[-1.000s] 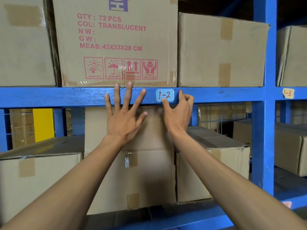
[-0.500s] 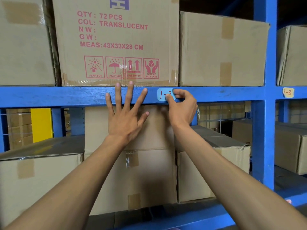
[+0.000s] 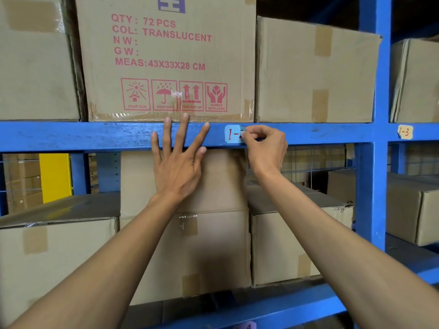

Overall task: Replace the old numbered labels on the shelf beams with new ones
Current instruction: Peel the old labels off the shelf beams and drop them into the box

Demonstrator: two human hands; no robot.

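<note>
Pinching the right edge of the blue label [image 3: 232, 134] on the beam [image 3: 95, 136], the right hand [image 3: 266, 146] is nearer; the left hand [image 3: 178, 162] presses flat, fingers spread, just left.

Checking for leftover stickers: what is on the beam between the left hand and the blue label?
Nothing: in the head view, the beam between the left hand and the blue label is bare blue paint.
</note>
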